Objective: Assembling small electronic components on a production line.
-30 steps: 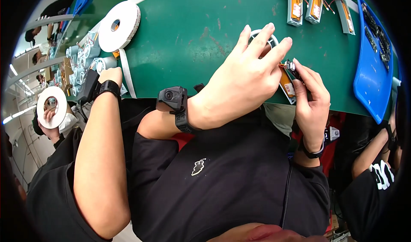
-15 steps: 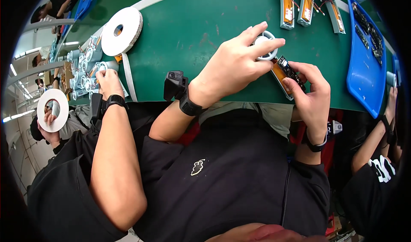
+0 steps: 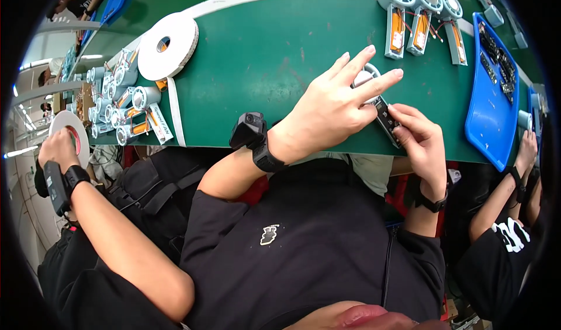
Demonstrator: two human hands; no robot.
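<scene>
Near the table's front edge, my left hand (image 3: 334, 109) grips a half-assembled handheld fan (image 3: 365, 77) by its light-blue round head. The thumb and curled fingers hold it while the index and middle fingers stretch out over the head. A narrow black circuit board (image 3: 384, 117) lies along the fan's open handle, covering most of it. With thumb and fingers, my right hand (image 3: 421, 140) pinches the board's side at the handle. Whether the board sits fully inside the handle is hard to tell, since my fingers hide part of it.
Several light-blue fans with orange batteries (image 3: 395, 32) stand at the back right. A blue tray (image 3: 494, 125) with black circuit boards is to the right. At the left are a white tape roll (image 3: 159, 44) and piled fans (image 3: 125, 105). A co-worker's arm (image 3: 128, 251) is beside me.
The circuit board has swung down over the handle, hiding the orange battery seen before. The left co-worker's hand has gone from the fan pile to a white roll.
</scene>
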